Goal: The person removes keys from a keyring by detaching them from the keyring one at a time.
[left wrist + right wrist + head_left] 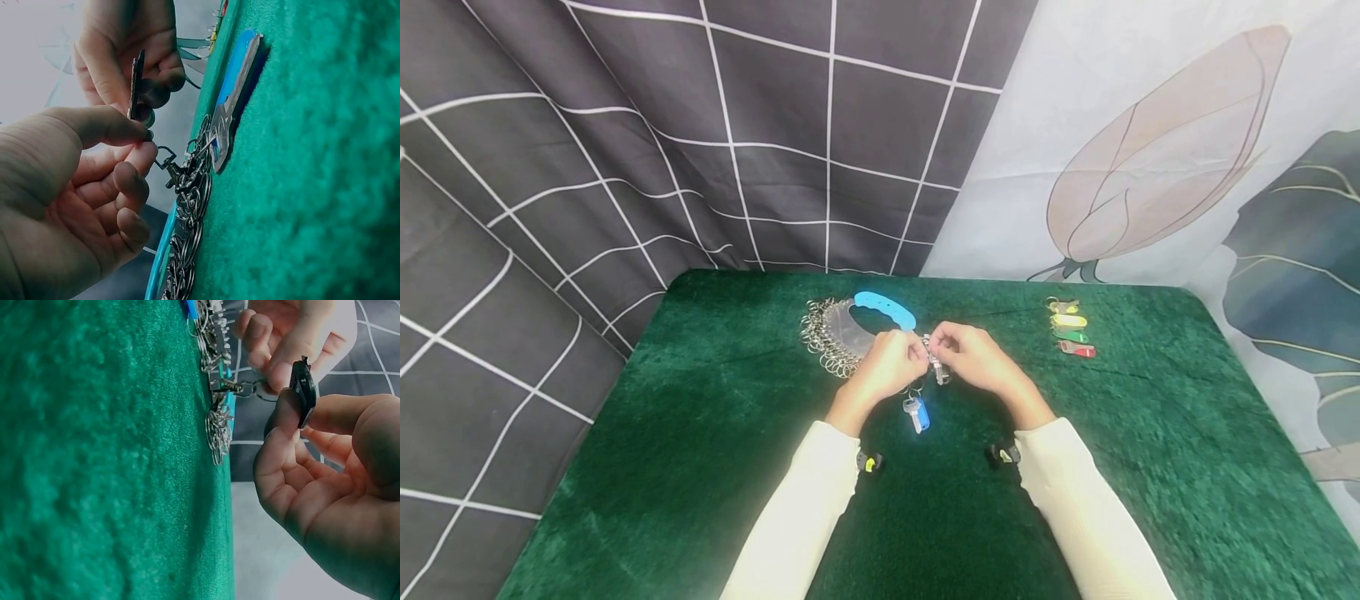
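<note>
A large key holder with a blue handle (886, 308) and a clear curved plate (850, 332) lies on the table, its edge lined with several metal rings (816, 333). Over its right end, both hands meet. My left hand (895, 360) pinches a split ring (265, 394) linked to a small metal clasp (240, 389) on the holder. Between thumb and fingertips, my right hand (973, 354) holds a dark key tag (304, 392), seen nearly edge-on. A silver key (937, 372) shows below the hands. Nearer me lies another key with a blue tag (917, 414).
On the right of the green cloth-covered table (1150, 433) lies a column of tagged keys, including a yellow tag (1069, 320), a green tag (1071, 336) and a red tag (1078, 350). A dark checked curtain (775, 125) hangs behind the table.
</note>
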`<state>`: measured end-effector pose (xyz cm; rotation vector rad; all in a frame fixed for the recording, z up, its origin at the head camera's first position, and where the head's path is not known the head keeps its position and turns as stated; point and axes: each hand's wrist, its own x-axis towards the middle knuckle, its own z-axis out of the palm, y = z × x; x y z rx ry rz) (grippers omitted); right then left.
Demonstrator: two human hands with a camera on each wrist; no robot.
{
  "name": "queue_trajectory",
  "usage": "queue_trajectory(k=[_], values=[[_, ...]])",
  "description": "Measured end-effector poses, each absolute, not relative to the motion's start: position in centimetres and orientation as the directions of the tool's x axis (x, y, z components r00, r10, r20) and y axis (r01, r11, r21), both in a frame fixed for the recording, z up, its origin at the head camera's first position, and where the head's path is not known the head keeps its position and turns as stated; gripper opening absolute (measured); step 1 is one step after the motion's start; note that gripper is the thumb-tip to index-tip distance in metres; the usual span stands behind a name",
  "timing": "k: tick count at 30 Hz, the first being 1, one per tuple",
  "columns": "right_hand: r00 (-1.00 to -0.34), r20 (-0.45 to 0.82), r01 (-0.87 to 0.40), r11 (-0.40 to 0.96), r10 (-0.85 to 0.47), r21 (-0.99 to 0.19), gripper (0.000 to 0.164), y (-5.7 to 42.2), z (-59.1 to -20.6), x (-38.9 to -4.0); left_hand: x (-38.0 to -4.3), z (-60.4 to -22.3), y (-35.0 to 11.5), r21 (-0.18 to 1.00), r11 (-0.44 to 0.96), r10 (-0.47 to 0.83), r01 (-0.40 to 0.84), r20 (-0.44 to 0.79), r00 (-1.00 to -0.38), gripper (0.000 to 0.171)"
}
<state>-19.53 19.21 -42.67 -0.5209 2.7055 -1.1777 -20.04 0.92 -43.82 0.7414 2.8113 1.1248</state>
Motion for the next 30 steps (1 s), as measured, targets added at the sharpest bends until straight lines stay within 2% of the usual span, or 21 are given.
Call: queue_trajectory(k=[9,22,27,30], values=[[-0.936,0.031,-0.266,0.649,-0.349,-0.713,0.006,19.22,-42.81,-19.6,-20.15,-43.71,0.62,0.661,0.6,0.435,0.45,0.202,-0.877,0.007],[-0.929,0.073,-0.302,0.63,-0.362,-0.716,0.006,19.34,-42.4,-19.61,-19.97,-43.7,0.78,0.694,0.593,0.429,0.409,0.157,-0.889,0.005],[-0.934,0.077,-0.292,0.622,-0.349,-0.726,0.015,19.42,-42.55,-19.6,-20.05,-43.86,0.83,0.701,0.579,0.419,0.416,0.182,-0.89,0.006],[-0.941,0.08,-0.283,0.637,-0.328,-0.717,0.014,19.45,-42.7,-19.59,-20.08,-43.84,0.67,0.704,0.557,0.429,0.44,0.21,-0.879,0.007]])
